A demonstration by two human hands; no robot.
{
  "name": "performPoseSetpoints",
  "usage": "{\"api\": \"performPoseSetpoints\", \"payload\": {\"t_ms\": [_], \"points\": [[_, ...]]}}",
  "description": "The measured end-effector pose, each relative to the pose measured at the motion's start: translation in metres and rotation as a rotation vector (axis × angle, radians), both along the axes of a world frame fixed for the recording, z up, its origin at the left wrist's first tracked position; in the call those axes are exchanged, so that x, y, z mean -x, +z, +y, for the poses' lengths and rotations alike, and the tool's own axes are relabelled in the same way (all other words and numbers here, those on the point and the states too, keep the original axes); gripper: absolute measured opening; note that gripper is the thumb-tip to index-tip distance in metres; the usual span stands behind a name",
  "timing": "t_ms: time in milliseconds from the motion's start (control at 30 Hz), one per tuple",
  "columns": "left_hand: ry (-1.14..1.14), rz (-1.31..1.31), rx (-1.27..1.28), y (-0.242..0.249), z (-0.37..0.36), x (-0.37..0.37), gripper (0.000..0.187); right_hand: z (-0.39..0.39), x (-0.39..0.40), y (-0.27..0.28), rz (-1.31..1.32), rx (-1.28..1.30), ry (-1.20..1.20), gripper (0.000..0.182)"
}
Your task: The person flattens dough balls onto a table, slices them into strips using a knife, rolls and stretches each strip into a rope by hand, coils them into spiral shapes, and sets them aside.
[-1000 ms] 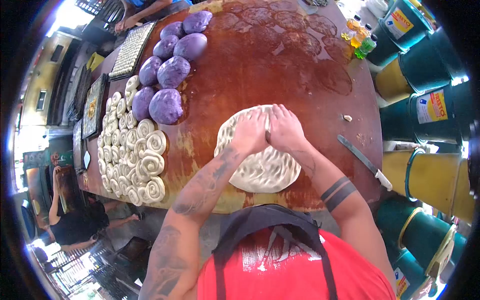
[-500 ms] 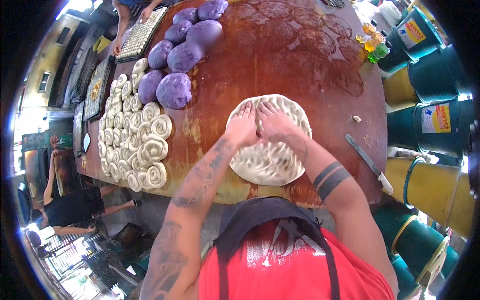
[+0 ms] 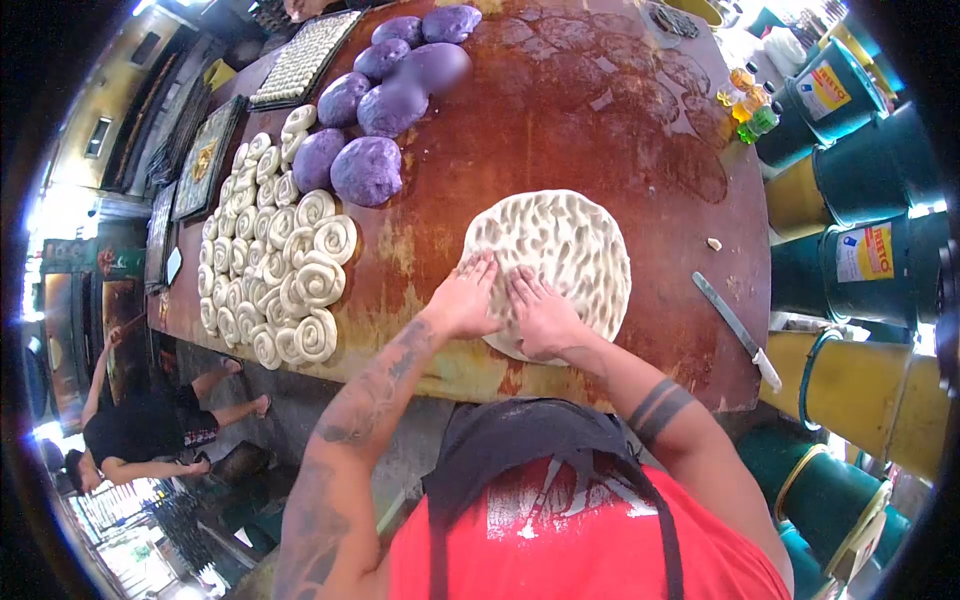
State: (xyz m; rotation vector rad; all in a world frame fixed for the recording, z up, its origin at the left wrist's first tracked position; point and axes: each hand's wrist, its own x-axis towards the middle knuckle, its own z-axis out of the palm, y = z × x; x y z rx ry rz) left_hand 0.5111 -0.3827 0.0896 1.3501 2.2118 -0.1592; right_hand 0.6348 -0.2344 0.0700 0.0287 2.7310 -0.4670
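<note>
A flat round of pale dough [image 3: 560, 235] lies on the reddish-brown table [image 3: 430, 260] in front of me, its top covered in finger dents. My left hand [image 3: 468, 296] presses on the dough's near left edge with fingers stretched out. Beside it, my right hand [image 3: 543, 312] lies on the near part of the dough, fingers spread and pointing away from me. Neither hand grips anything. Coiled dough rolls [image 3: 275, 250] sit packed together to the left. Behind them are several purple dough balls [image 3: 366, 171].
A long knife [image 3: 735, 325] with a white handle lies near the right edge, beside a small dough scrap [image 3: 714, 244]. Bottles [image 3: 760, 122] stand at the far right. Green buckets [image 3: 870, 155] line the right side. A tray of small pieces [image 3: 305, 60] is at the far left; another person [image 3: 150, 420] is beyond.
Both hands have moved from the far half of the dough toward me, to its near edge. Dents now show across the far part. The other person's hands have left the far tray.
</note>
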Motion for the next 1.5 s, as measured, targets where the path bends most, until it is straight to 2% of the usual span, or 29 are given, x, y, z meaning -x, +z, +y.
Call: {"api": "performPoseSetpoints", "payload": {"t_ms": [67,133,200,267,300,333,367,467,500,533,600,633,700,733,767,800,833,900,933,967,1000,1033,1133,1167,1267,1300,1400,1467,1500], "points": [[-0.012,0.071,0.027,-0.011,-0.002,0.0,0.096,-0.01,-0.012,-0.012,0.147,-0.133,0.074,0.073],[0.055,0.015,0.103,0.004,0.02,0.007,0.096,-0.003,0.003,0.031,-0.138,0.019,0.059,0.081],[-0.031,0.008,0.056,0.009,0.02,0.009,0.093,0.013,0.019,0.065,-0.466,0.23,0.021,0.094],[-0.16,-0.038,-0.029,0.003,0.0,-0.012,0.09,-0.006,-0.027,0.022,-0.138,0.088,0.0,0.087],[-0.095,-0.062,-0.177,-0.036,-0.025,-0.024,0.085,-0.01,-0.047,0.016,0.024,-0.055,0.085,0.084],[-0.069,-0.066,-0.132,-0.027,-0.022,-0.03,0.084,-0.014,-0.061,0.007,0.179,-0.195,0.176,0.081],[-0.039,-0.062,-0.089,-0.017,-0.017,-0.031,0.084,-0.016,-0.063,-0.013,0.309,-0.138,0.113,0.07],[0.083,-0.189,0.009,0.018,0.013,-0.028,0.072,0.019,-0.035,0.068,-0.386,0.485,-0.27,0.061],[0.104,-0.197,0.0,0.032,0.021,-0.031,0.069,0.016,-0.061,0.06,-0.073,0.338,-0.363,0.048],[0.121,-0.209,-0.007,0.039,0.026,-0.036,0.066,0.016,-0.092,0.038,0.134,0.238,-0.302,0.044],[-0.076,-0.154,-0.286,0.006,0.02,-0.056,0.065,0.03,-0.147,-0.004,0.528,0.027,-0.165,0.037],[-0.216,-0.125,-0.408,-0.003,0.022,-0.068,0.068,0.043,-0.158,-0.003,0.454,0.232,-0.263,0.032],[-0.368,-0.208,-0.277,0.005,0.028,-0.09,0.079,0.066,-0.17,-0.001,0.296,0.656,-0.446,0.025],[-0.403,-0.214,-0.344,-0.005,0.029,-0.105,0.08,0.082,-0.174,0.006,0.178,0.714,-0.864,0.028],[-0.437,-0.218,-0.412,-0.024,0.024,-0.123,0.082,0.103,-0.182,0.011,0.48,0.555,-0.879,0.028],[-0.471,-0.224,-0.481,-0.035,0.025,-0.133,0.084,0.128,-0.193,0.027,0.48,0.309,-0.95,0.03],[-0.491,-0.205,-0.492,-0.036,0.03,-0.136,0.082,0.165,-0.218,0.011,0.527,0.036,-0.846,0.033],[-0.531,-0.164,-0.516,-0.038,0.041,-0.137,0.078,0.205,-0.263,0.004,0.462,-0.374,-0.913,0.044],[-0.55,-0.26,-0.339,-0.033,0.051,-0.134,0.077,0.225,-0.288,-0.009,0.353,-0.439,-0.946,0.05],[-0.562,-0.357,-0.161,-0.019,0.068,-0.126,0.076,0.231,-0.3,0.0,0.065,-0.457,-1.0,0.053],[-0.567,-0.449,0.013,0.002,0.09,-0.115,0.076,0.236,-0.31,-0.003,0.103,-0.382,-1.047,0.053],[-0.401,-0.609,0.337,0.055,0.122,-0.103,0.072,0.236,-0.318,-0.007,0.105,-0.407,-1.02,0.053],[-0.388,-0.152,-0.387,-0.009,0.108,-0.118,0.077,0.226,-0.332,-0.013,0.159,-0.458,-0.996,0.051],[-0.457,-0.038,-0.357,-0.038,0.107,-0.129,0.085,0.219,-0.335,-0.014,0.184,-0.473,-1.0,0.049],[-0.399,-0.05,-0.355,-0.03,0.12,-0.145,0.091,0.207,-0.344,-0.016,0.27,-0.364,-1.055,0.048],[-0.383,-0.082,-0.369,-0.028,0.129,-0.147,0.09,0.202,-0.351,-0.022,0.41,-0.38,-0.985,0.043],[-0.236,-0.532,-0.055,0.013,0.172,-0.118,0.092,0.189,-0.357,-0.018,0.447,-0.217,-1.148,0.044],[-0.039,-0.385,-0.275,-0.002,0.166,-0.112,0.091,0.185,-0.366,-0.021,0.488,-0.097,-1.228,0.046],[-0.054,-0.143,-0.394,-0.045,0.158,-0.117,0.091,0.179,-0.364,-0.015,0.481,-0.022,-1.288,0.046]]}}
